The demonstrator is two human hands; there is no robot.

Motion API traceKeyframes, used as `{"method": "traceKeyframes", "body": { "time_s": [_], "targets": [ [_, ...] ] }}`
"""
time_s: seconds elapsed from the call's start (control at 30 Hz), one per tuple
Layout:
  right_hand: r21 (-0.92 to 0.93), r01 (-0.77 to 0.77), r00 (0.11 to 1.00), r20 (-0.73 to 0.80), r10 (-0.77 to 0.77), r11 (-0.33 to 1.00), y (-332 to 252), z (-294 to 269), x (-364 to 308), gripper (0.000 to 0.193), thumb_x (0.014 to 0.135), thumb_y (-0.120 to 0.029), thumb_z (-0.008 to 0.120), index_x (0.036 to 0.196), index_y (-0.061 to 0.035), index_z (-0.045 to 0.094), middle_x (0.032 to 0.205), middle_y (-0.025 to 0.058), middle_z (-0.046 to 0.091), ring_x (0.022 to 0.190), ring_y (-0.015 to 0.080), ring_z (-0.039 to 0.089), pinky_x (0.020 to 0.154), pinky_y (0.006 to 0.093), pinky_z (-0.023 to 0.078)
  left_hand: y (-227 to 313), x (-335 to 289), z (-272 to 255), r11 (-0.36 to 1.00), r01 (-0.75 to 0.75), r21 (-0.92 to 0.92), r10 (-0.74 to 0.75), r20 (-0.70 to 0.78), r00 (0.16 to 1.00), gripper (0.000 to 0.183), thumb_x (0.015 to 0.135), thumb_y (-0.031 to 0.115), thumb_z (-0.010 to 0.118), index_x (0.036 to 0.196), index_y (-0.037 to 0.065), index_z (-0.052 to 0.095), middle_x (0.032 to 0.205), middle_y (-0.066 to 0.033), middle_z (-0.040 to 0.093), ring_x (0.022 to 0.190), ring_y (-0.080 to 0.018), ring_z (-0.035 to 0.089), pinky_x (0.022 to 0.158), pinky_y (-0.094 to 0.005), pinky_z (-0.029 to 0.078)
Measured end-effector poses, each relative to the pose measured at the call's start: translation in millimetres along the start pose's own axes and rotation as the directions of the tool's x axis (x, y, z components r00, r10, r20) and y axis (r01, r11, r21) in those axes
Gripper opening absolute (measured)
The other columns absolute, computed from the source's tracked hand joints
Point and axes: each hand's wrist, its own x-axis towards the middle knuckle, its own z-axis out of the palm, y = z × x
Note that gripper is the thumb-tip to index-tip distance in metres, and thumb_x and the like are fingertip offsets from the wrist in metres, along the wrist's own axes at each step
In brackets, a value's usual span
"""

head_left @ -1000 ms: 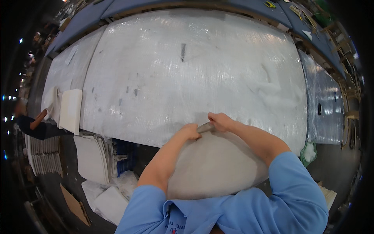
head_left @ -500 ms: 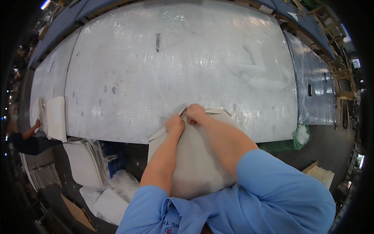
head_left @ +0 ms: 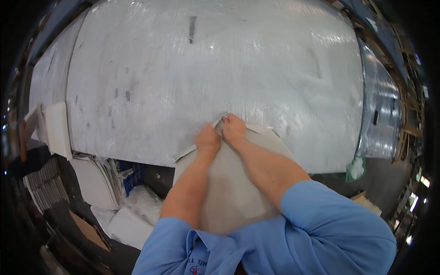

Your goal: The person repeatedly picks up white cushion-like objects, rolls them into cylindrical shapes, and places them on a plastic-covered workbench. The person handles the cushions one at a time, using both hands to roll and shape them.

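A grey-beige fabric cover lies in front of me, from my body up over the near edge of the plastic-wrapped table. Its far edge is folded and lifts to a small peak between my hands. My left hand is closed on that edge just left of the peak. On the other side, my right hand pinches the same edge, thumb and fingers close together. Folded flaps of the cover spread out on both sides of my hands. Whether anything sits inside the cover is hidden.
White foam pads stand stacked below the table at left, beside clear plastic bags. Another white pad stands on the table's left end near a co-worker's arm. A green bag hangs at the right corner.
My view has shifted slightly. Both hands keep hold of the fabric cover's edge and have moved a little, with the peak between them. The co-worker's arm at left has moved.
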Motion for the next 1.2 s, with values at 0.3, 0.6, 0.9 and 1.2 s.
{"method": "traceKeyframes", "body": {
  "time_s": [0.3, 0.6, 0.9, 1.2],
  "targets": [
    [-0.092, 0.224, 0.974, -0.021, -0.227, 0.97, 46, 25, 36, 0.037, 0.097, -0.028, 0.057, 0.109, -0.0005, 0.078, 0.108, 0.0211, 0.077, 0.108, 0.0358, 0.072, 0.098, 0.0442, 0.053, -14, 2, 3, 0.982, -0.063, -0.179, 0.063, -0.01, 0.998, 0.027, 0.091, 0.023, 0.059, 0.093, 0.006, 0.079, 0.101, -0.0221, 0.077, 0.097, -0.0392, 0.075, 0.083, -0.0523, 0.059],
    [0.125, -0.006, 0.994, 0.108, -0.008, 0.992, 62, 15, 36, 0.042, 0.106, -0.04, 0.061, 0.077, -0.0092, 0.063, 0.054, 0.0005, 0.048, 0.042, 0.0109, 0.039, 0.039, 0.0312, 0.03, -3, 1, 35, 0.991, 0.006, -0.137, -0.009, -0.018, 1.0, 0.031, 0.098, 0.026, 0.058, 0.115, 0.013, 0.08, 0.123, -0.0104, 0.077, 0.114, -0.025, 0.072, 0.095, -0.0477, 0.052],
    [0.148, 0.049, 0.992, 0.109, -0.065, 0.988, 41, 2, 42, 0.033, 0.109, -0.032, 0.059, 0.087, -0.0093, 0.066, 0.058, -0.0044, 0.045, 0.046, 0.0089, 0.039, 0.042, 0.0284, 0.03, -3, 17, 50, 0.959, -0.028, -0.282, -0.004, -0.112, 0.994, 0.031, 0.098, 0.024, 0.056, 0.114, 0.014, 0.08, 0.121, -0.0103, 0.078, 0.114, -0.0255, 0.072, 0.094, -0.0468, 0.051],
    [0.315, -0.059, 0.992, 0.124, 0.02, 0.947, 34, -5, 25, 0.03, 0.107, -0.029, 0.061, 0.085, -0.0097, 0.062, 0.058, -0.001, 0.047, 0.048, 0.0109, 0.039, 0.045, 0.0281, 0.03, -13, 3, 50, 0.918, -0.007, -0.396, 0.023, 0.034, 0.999, 0.03, 0.098, 0.023, 0.056, 0.112, 0.014, 0.081, 0.118, -0.0107, 0.078, 0.112, -0.0257, 0.073, 0.092, -0.0466, 0.052]
  ]
}}
